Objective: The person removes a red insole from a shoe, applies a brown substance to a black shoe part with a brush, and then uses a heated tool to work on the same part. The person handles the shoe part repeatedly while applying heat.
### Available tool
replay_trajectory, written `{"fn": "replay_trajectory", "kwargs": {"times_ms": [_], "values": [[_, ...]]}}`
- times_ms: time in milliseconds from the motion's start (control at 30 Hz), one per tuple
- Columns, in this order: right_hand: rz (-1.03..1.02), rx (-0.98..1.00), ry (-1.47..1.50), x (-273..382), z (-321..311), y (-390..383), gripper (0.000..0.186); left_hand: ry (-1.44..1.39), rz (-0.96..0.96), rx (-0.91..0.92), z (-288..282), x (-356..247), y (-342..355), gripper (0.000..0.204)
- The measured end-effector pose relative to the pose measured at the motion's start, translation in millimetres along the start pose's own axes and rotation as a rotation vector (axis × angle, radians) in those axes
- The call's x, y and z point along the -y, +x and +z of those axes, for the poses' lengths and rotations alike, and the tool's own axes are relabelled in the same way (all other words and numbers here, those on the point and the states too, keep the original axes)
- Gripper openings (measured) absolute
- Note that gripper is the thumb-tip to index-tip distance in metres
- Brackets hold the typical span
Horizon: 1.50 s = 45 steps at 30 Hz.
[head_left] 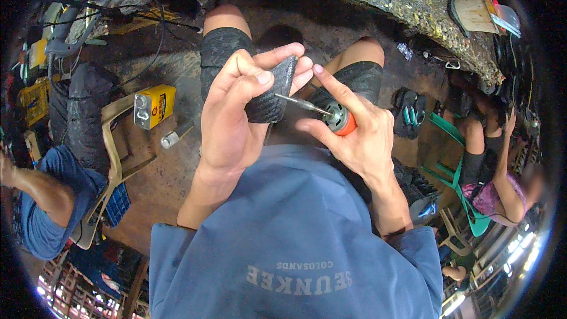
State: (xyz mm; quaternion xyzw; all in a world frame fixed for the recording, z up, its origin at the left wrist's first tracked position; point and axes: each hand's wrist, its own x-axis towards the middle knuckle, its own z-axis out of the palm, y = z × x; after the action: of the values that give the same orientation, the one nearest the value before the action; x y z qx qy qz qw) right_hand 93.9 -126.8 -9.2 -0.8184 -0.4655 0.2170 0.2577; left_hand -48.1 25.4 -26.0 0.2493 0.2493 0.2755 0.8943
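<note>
Your left hand (227, 103) pinches the dark textured slab (287, 74) between thumb and fingers, tilted up in front of you, probably to expose its face to the slim metal bit (303, 104); your right hand (371, 125) grips the orange-nosed rotary tool (344, 126), thumb and index finger extended, likely for steadying, both forearms leaning inward

Blue shirt (283, 218), dark shorts (361, 80)

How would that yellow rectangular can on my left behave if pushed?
The yellow can has a silvery end, likely sheet metal, so probably stiff though dentable. Its boxy, flat-sided shape suggests it would slide or tip rather than roll. Its contents are hidden, so weight is uncertain.
</note>
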Motion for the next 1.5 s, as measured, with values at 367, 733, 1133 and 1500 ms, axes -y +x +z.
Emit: {"fn": "replay_trajectory", "kwargs": {"times_ms": [367, 733, 1133, 1500], "values": [[-0.040, 0.014, -0.014, 0.4, 2.6, -3.6, 0.078, -0.027, -0.044, -0.045, -1.0, 0.2, 1.7, 0.011], [-0.031, 0.038, -0.095, 1.6, -2.7, -1.5, 0.082, 0.001, -0.020, -0.058, 0.2, -2.1, 4.0, 0.011], [-0.086, 0.051, -0.067, 1.3, -0.8, -3.8, 0.083, -0.020, -0.022, -0.062, 1.5, -0.7, 4.6, 0.011], [-0.068, 0.027, -0.035, -2.0, 3.0, -6.2, 0.080, -0.118, -0.067, -0.086, 0.9, 0.8, 5.8, 0.014]]}}
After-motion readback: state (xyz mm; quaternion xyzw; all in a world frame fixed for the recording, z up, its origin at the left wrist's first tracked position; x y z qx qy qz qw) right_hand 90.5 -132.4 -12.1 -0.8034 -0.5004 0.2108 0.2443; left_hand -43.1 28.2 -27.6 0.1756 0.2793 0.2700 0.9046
